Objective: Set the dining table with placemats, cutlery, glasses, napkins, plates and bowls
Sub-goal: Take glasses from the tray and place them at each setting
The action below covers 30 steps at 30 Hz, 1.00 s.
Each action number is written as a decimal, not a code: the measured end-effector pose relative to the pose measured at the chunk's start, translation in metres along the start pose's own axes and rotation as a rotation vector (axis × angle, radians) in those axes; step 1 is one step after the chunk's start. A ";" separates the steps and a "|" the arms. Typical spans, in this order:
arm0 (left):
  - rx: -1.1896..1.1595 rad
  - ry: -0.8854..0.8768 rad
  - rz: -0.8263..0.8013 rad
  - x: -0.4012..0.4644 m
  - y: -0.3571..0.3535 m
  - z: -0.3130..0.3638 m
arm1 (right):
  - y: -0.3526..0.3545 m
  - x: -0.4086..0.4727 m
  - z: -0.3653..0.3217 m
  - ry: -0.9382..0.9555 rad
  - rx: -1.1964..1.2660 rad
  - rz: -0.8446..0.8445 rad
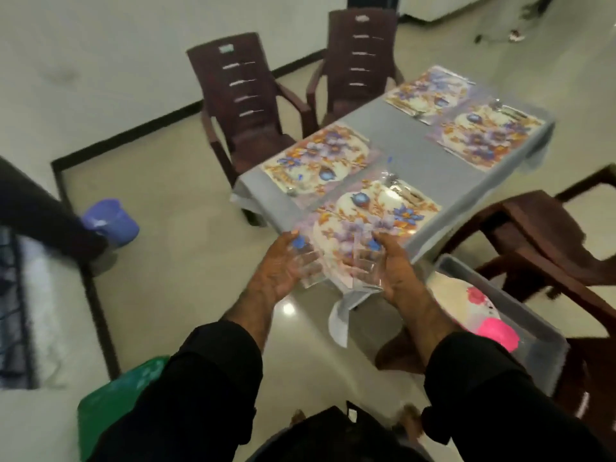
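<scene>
Pale floor tiles and white walls surround your grey-clothed tabletop (416, 155), which already carries four flowered placemats: one at the near corner (376, 211), one beside it toward the two dark chairs (320, 161), and two at the far end (430, 91) (486, 135). Cutlery (400, 188) lies on the near placemat; the frame is blurred, so the pieces on the others are hard to make out

Your left hand (283, 271) has its fingers curled round a clear glass (308, 268), and your right hand (393, 271) grips a second glass (365, 268). Both glasses hang in the air at the near corner of the tabletop, just short of the placemat, so this looks like the glasses step, with napkins, plates and bowls still to come

Watch the edge. A glass set too close to that corner could tip off, because the cloth hangs loose there and the placemat seems to overhang it. Bringing both down together risks knocking them against each other or the cutlery. The clear bin (520, 315) with plates (480, 298) sits low to your right; a swinging elbow could clip it
</scene>
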<state>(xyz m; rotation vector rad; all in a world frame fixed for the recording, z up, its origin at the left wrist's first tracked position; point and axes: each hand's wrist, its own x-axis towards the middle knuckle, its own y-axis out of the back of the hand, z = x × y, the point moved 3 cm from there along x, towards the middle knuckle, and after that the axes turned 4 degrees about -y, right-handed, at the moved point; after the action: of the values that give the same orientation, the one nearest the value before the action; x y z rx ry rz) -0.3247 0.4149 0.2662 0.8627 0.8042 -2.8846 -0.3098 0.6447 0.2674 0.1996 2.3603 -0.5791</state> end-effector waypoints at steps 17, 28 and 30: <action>-0.044 -0.063 0.511 -0.004 0.282 0.150 | -0.343 0.098 0.086 -0.244 -0.517 -0.308; -0.213 -0.052 0.638 0.121 0.380 0.298 | -0.530 0.272 0.060 -0.328 -0.567 -0.421; -0.263 -0.078 0.675 0.135 0.406 0.328 | -0.573 0.296 0.057 -0.351 -0.579 -0.459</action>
<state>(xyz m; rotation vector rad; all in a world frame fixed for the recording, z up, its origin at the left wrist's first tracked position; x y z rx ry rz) -0.5378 -0.0793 0.2392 0.7898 0.6905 -2.1580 -0.6667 0.1054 0.2362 -0.6627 2.1208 -0.0958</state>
